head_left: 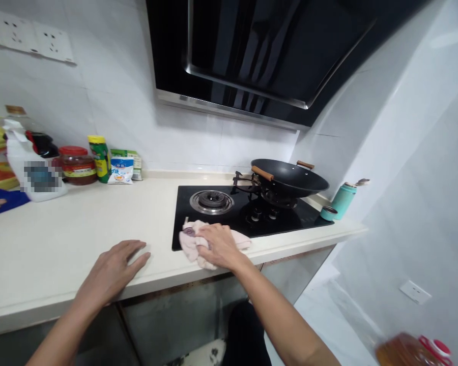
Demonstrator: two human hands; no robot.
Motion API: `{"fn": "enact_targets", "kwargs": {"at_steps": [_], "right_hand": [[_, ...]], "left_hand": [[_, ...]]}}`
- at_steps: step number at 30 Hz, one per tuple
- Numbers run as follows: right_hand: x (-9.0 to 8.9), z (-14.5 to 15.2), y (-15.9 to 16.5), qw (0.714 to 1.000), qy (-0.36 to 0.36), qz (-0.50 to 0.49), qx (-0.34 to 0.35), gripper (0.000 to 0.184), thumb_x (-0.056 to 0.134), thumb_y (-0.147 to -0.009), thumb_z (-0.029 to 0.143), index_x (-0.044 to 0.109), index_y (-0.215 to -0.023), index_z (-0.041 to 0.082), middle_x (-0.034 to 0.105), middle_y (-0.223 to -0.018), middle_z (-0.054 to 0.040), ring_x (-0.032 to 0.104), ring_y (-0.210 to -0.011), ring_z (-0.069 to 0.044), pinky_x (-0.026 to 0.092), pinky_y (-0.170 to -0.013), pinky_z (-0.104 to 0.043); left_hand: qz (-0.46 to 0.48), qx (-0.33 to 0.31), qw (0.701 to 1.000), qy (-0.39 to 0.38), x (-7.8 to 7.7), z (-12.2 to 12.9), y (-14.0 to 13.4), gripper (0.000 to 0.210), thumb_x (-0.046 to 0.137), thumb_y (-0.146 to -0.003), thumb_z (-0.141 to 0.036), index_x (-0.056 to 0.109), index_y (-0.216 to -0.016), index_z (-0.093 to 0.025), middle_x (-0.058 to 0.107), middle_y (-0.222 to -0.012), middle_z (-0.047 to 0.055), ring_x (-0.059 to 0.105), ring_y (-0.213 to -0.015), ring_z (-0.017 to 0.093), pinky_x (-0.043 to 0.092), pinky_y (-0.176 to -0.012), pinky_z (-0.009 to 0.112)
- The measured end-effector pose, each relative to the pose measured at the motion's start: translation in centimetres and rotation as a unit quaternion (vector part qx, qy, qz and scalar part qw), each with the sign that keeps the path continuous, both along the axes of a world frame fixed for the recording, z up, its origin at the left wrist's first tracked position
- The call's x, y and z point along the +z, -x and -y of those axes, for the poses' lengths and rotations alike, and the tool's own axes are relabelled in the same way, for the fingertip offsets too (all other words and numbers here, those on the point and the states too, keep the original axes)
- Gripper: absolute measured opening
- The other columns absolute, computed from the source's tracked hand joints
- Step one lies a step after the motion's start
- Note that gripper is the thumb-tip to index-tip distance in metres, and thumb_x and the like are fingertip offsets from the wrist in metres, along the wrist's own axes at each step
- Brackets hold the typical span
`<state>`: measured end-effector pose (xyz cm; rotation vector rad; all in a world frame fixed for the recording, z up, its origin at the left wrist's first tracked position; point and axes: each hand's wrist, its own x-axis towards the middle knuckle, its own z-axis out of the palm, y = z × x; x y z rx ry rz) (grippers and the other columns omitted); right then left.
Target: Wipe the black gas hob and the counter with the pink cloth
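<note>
My right hand [219, 245] grips a pale pink cloth [191, 246] and presses it on the front left corner of the black glass gas stove [236, 223]. Part of the cloth hangs over onto the white counter edge. My left hand [114, 267] rests on the counter [80, 229] left of the stove, fingers apart and holding nothing. Behind the cloth lies the uncovered left burner [212, 201]. A black wok [290, 178] with wooden handles sits on the right burner.
Along the wall stand a white bottle [32, 162], a red-lidded jar [77, 165], a green shaker [99, 160] and a blue-white packet [121, 170]. A turquoise flask [343, 201] and its cup [328, 213] are at the right end. A range hood [236, 56] overhangs the stove.
</note>
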<state>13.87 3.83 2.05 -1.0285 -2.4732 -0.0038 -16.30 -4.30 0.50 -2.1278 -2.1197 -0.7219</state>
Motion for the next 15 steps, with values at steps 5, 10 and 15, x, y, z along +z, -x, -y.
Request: {"fn": "enact_targets", "kwargs": {"at_steps": [5,10,15], "right_hand": [[-1.4,-0.5,-11.5,0.988,-0.021,-0.066,-0.136,0.024,0.055,-0.087,0.03,0.068,-0.106,0.021,0.068,-0.11,-0.0077,0.053,-0.096,-0.024,0.038,-0.089,-0.037],[-2.4,-2.2,-22.8,0.943,0.027,-0.19,-0.271,0.032,0.051,-0.085,0.043,0.067,-0.101,0.021,0.069,-0.098,-0.0075,0.061,-0.092,-0.024,0.047,-0.083,-0.035],[-0.7,-7.3,-30.0,0.877,-0.005,-0.22,-0.426,0.056,0.04,-0.09,0.049,0.064,-0.125,0.013,0.07,-0.118,-0.0156,0.065,-0.104,-0.027,0.049,-0.089,-0.037]], "left_hand": [[0.003,0.0,1.0,0.01,-0.1,-0.1,-0.1,0.056,0.041,-0.094,-0.055,0.068,-0.123,-0.016,0.068,-0.134,0.01,0.06,-0.125,0.029,0.042,-0.112,0.043],[-0.009,0.0,1.0,0.011,-0.7,-0.5,0.1,0.055,0.042,-0.095,-0.056,0.068,-0.125,-0.018,0.067,-0.136,0.009,0.059,-0.127,0.03,0.04,-0.113,0.044],[-0.004,0.009,1.0,0.01,-0.6,-0.5,0.1,0.055,0.042,-0.093,-0.056,0.07,-0.121,-0.019,0.068,-0.133,0.009,0.061,-0.125,0.03,0.041,-0.112,0.044]]}}
